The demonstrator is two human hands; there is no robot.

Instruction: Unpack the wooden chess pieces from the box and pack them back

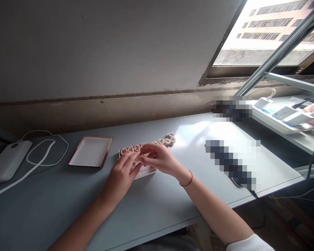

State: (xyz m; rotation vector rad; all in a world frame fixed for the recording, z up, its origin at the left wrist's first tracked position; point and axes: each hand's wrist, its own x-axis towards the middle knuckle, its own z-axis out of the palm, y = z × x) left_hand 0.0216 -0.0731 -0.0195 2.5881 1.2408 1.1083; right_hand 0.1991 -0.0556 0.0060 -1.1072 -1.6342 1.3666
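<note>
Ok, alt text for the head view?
The left hand and right hand meet over an open white cardboard box of round wooden discs with red characters; black-marked discs lie to the right, a shallow red-sided lid to the left.

Thin red bracelet (191,178) around the right wrist (183,176), white sleeve (248,244) farther up that arm (214,212)

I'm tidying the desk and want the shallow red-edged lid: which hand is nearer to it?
The left. The left hand is to the right of the lid and a little closer to the person; the right hand is farther right, past the left one.
</note>
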